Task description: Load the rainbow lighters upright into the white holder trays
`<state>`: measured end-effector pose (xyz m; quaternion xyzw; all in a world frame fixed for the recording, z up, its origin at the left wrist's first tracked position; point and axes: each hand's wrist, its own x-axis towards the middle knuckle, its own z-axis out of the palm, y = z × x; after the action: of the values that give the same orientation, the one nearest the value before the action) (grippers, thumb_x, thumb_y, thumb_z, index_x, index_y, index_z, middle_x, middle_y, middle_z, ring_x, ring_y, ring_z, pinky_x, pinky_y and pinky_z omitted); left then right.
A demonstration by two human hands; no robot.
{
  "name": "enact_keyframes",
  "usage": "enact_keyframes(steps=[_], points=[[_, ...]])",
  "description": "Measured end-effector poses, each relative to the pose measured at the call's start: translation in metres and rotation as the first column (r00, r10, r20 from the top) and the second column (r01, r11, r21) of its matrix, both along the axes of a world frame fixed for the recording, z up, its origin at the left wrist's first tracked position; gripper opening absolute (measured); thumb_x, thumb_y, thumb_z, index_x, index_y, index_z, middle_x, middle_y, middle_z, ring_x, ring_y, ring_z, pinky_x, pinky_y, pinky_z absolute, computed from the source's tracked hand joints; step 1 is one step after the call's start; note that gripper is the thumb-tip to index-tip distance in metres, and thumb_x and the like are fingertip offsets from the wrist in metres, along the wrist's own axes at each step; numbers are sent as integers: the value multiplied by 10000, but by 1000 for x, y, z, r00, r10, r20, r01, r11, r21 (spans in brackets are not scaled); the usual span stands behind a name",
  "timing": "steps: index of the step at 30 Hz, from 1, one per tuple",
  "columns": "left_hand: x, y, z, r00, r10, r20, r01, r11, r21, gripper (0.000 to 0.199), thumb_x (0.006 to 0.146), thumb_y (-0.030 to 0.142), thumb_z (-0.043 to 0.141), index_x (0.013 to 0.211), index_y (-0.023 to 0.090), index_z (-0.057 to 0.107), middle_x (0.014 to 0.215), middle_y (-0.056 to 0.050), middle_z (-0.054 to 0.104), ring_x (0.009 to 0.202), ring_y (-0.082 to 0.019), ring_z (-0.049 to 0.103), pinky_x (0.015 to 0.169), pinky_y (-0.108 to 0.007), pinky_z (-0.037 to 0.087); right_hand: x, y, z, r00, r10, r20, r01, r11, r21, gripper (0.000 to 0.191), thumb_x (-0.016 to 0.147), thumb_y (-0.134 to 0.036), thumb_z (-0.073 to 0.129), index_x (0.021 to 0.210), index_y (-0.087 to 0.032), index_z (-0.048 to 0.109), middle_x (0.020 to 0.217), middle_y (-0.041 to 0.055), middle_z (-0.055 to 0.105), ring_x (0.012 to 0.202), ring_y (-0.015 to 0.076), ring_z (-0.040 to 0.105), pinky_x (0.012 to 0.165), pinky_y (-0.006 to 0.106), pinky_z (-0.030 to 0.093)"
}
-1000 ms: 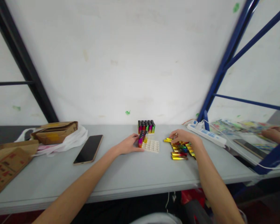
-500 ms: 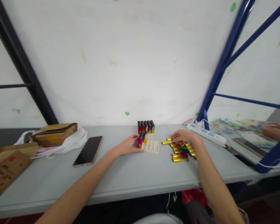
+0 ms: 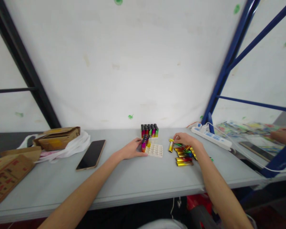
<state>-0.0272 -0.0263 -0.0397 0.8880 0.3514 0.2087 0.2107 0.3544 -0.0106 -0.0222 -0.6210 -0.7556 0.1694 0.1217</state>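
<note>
My left hand [image 3: 132,149] curls round the left end of a white tray [image 3: 158,151] with rows of round hollows. Its thumb rests at the front corner, its fingers beside the upright lighters [image 3: 144,144] standing in the left part of that tray. A yellow lighter [image 3: 149,142] stands at their right. My right hand [image 3: 184,140] pinches one gold lighter [image 3: 171,146] at its upper end, steeply angled, close to the table. Under and in front of that hand lies a loose pile of shiny gold, red and green lighters [image 3: 184,162]; the palm hides part of it.
Behind the tray stands a full block of black-topped lighters [image 3: 149,131] against the wall. A phone [image 3: 91,155] lies to the left, with cardboard boxes [image 3: 58,140] and a white plastic bag [image 3: 73,147] beyond. At right are a power strip [image 3: 213,138] and a blue metal frame [image 3: 220,81].
One gold lighter beside my right hand has turned from lying sideways to pointing towards me, now between my fingers. My right hand has shifted slightly left; my left hand stays at the tray.
</note>
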Motion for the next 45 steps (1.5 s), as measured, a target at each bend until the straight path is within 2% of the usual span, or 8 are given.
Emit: enact_keyframes(steps=[9,15,23,27,30,33,39,45], points=[[0,0,0,1000,2,-14,-2,1000,-7,680,764,641,764,1251,179,656,1365,-138,585,1266,-341,560,1169,-440,402,-18,-8,10,990,83,-116,-53,969,242,324,960,-418,547,1109,-170,691,1088,110,760,761,185,693,762,294,540],[1,-1,1,1000,1,-30,-1,1000,14,657,778,620,768,1263,192,655,1371,-127,593,1267,-339,560,1147,-424,422,-71,-14,7,904,190,-383,-44,932,360,534,982,-591,414,1099,-152,695,752,26,671,585,146,542,597,261,456],[1,-1,2,999,1,-39,-1,1000,10,705,787,600,767,1312,149,634,1385,-163,571,1290,-347,549,1163,-426,407,-114,-13,-9,704,172,-689,4,969,246,608,846,-775,526,767,-174,588,643,-21,509,619,140,471,577,258,412],[1,0,1,999,-6,-36,7,1000,23,710,782,632,760,1300,161,644,1384,-152,580,1281,-349,554,1159,-426,411,-118,-24,-3,537,204,-818,-135,979,155,548,885,-763,498,855,-216,521,726,-25,532,616,134,493,599,265,460],[1,0,0,999,-2,-38,3,1000,26,712,789,629,757,1313,163,634,1385,-153,580,1278,-351,556,1152,-435,420,-125,-29,-2,470,115,-875,-151,987,49,539,842,-775,562,884,-247,461,640,-85,368,490,96,314,460,219,314],[1,-1,0,999,2,-32,-1,1000,20,689,789,607,766,1303,168,636,1381,-152,583,1274,-352,560,1148,-445,425,-132,-30,-4,530,61,-846,-52,998,40,575,839,-810,512,789,-245,414,606,-88,290,482,96,235,441,227,204],[0,-1,0,1000,8,-24,-7,1000,18,696,780,601,773,1298,156,635,1363,-157,592,1262,-355,570,1138,-441,437,-139,-31,-13,773,58,-632,160,946,283,579,887,-717,455,590,-225,387,555,-33,362,569,132,363,537,270,255],[0,-1,-1,1000,3,-26,-3,1000,25,699,786,609,766,1303,157,636,1379,-160,583,1266,-360,564,1141,-453,436,-145,-28,-22,847,21,-532,191,920,341,399,826,-510,455,561,-220,384,551,-30,350,572,132,372,551,273,230]])
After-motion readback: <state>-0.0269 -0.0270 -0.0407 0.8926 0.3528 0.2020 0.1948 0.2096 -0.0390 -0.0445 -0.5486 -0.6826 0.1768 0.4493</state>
